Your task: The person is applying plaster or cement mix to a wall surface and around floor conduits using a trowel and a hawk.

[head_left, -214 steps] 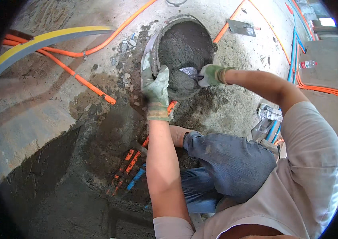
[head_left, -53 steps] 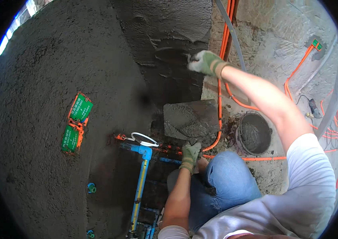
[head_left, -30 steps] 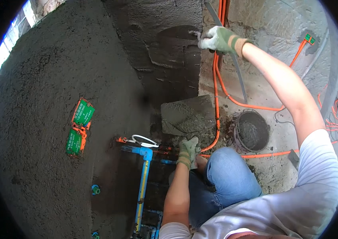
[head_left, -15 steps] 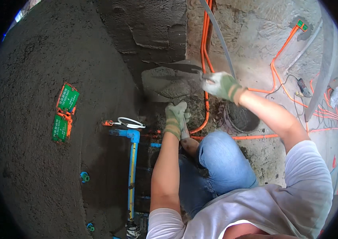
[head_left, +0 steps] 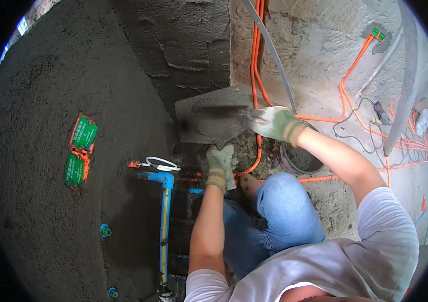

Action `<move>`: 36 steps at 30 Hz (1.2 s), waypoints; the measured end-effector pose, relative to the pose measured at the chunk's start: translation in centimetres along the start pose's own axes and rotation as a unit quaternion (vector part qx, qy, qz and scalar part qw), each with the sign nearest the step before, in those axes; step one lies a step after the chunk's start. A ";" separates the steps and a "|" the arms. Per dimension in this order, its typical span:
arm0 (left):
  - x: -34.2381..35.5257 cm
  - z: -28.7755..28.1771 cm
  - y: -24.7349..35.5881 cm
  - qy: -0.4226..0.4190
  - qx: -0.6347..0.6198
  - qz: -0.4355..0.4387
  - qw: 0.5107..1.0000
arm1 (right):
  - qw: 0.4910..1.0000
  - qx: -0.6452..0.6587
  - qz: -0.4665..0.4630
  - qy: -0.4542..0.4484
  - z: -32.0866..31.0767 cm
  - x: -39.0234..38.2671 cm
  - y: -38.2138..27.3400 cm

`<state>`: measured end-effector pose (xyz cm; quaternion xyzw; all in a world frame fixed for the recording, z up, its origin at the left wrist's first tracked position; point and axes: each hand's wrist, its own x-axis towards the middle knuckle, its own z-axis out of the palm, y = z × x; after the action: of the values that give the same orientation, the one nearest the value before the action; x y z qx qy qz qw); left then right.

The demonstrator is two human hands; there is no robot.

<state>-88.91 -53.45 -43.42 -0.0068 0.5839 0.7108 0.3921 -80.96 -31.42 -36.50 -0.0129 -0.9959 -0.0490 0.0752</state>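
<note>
My left hand (head_left: 220,165), in a green and white glove, is closed beneath the near edge of a grey mortar hawk (head_left: 188,106), whose handle is hidden from sight. The hawk's flat plate is smeared with wet mortar. Gripped in my gloved right hand (head_left: 276,124) is a plastering trowel (head_left: 221,117); its dark blade, blurred by motion, lies over the plate and points left. Whether the blade touches the plate I cannot tell. Beyond the hawk, dark wet plaster (head_left: 183,45) coats the wall corner.
A bucket (head_left: 302,160) stands beneath my right forearm. Orange conduits (head_left: 255,60) run down the wall and across the floor. To the left are a blue pipe (head_left: 165,221), a white cable loop (head_left: 161,163) and green-covered wall boxes (head_left: 84,135). A grey strip (head_left: 277,55) hangs beyond my right hand.
My right hand and the trowel have come slightly nearer, with the blade now over the hawk's middle. The mortar mound seen there before no longer shows. The hawk and left hand have lowered a little.
</note>
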 end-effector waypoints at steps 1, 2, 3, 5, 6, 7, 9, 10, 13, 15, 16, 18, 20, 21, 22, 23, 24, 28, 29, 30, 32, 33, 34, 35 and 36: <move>-0.1 -0.9 0.1 0.008 -0.001 -0.010 1.000 | 0.999 -0.019 -0.027 -0.015 -4.4 -1.4 -1.6; -0.1 -1.6 0.5 0.010 0.000 -0.010 1.000 | 0.998 -0.040 -0.043 -0.024 -7.1 -3.0 -2.0; 0.0 -2.1 1.1 -0.024 0.018 -0.008 1.000 | 0.994 -0.080 0.017 -0.067 -7.1 -4.3 -0.9; 0.4 -1.7 2.1 -0.071 0.082 -0.024 0.994 | 0.996 -0.088 0.007 -0.024 -6.8 -3.6 1.7; 0.8 -1.0 1.2 -0.075 0.087 -0.025 0.993 | 0.995 -0.098 -0.010 0.018 -6.5 -2.9 3.2; 1.4 -0.6 -0.9 -0.058 0.195 0.092 0.975 | 0.997 -0.069 -0.025 -0.007 -5.9 -1.9 4.3; 4.0 -0.8 -7.5 -0.046 0.269 0.182 0.945 | 0.998 -0.042 -0.031 0.018 -4.0 -1.4 4.1; 4.0 0.5 -7.0 -0.050 0.271 0.181 0.944 | 0.999 -0.016 -0.030 0.040 -3.3 -1.6 3.7; 4.3 4.2 -1.3 -0.058 0.029 -0.108 0.992 | 0.988 0.039 -0.074 0.131 0.4 -1.0 4.3; 3.9 4.1 0.1 -0.037 0.074 -0.058 0.995 | 0.982 -0.015 -0.113 0.150 -2.8 -0.3 4.1; 3.8 3.9 0.6 -0.019 0.118 -0.010 0.993 | 0.983 -0.055 -0.118 0.131 -4.3 -0.3 4.7; 5.5 2.1 0.9 -0.017 0.172 0.039 0.984 | 0.996 -0.020 -0.032 0.075 -6.8 0.6 6.1; 5.4 1.8 3.3 -0.031 0.265 0.147 0.952 | 0.997 -0.046 0.054 -0.027 -9.3 2.3 6.9; 5.6 1.4 3.4 -0.020 0.371 0.187 0.909 | 0.997 -0.043 0.055 -0.027 -8.9 2.8 7.6; 5.7 1.0 2.7 -0.019 0.374 0.188 0.908 | 0.998 -0.044 0.036 0.033 -8.4 3.2 8.3; 6.0 0.5 1.3 0.012 0.508 0.256 0.822 | 0.994 -0.046 0.019 0.093 -7.7 3.6 9.1; 6.2 0.2 -0.2 0.042 0.627 0.316 0.711 | 0.994 -0.044 0.021 0.095 -6.9 4.3 9.6; 8.1 2.3 -7.7 -0.027 0.428 0.198 0.882 | 0.936 0.031 -0.108 0.333 -3.6 9.1 10.7; 8.8 2.4 -8.4 -0.050 0.351 0.153 0.922 | 0.936 0.094 -0.073 0.331 -1.7 10.9 12.2; 8.1 3.7 -6.7 -0.054 0.354 0.152 0.921 | 0.932 0.156 -0.033 0.324 -1.2 12.3 13.8; 6.2 5.5 -3.8 -0.053 0.099 -0.096 0.989 | 0.911 0.336 0.110 0.212 -2.8 12.8 17.0; 6.1 5.0 -4.2 -0.029 0.106 -0.070 0.991 | 0.917 0.337 0.121 0.179 -3.5 12.7 17.3; 6.1 4.1 -4.5 -0.024 0.102 -0.070 0.992 | 0.910 0.362 0.145 0.143 -4.1 12.1 17.5; 6.1 3.2 -4.4 -0.018 0.077 -0.069 0.994 | 0.900 0.383 0.138 0.156 -4.1 11.4 18.5; 6.0 2.3 -4.3 -0.012 0.053 -0.067 0.996 | 0.890 0.403 0.130 0.170 -4.1 10.6 19.3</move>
<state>-89.61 -48.24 -49.00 -0.0166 0.6140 0.6511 0.4459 -90.24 -12.41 -29.06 -0.1022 -0.8913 0.3657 0.2476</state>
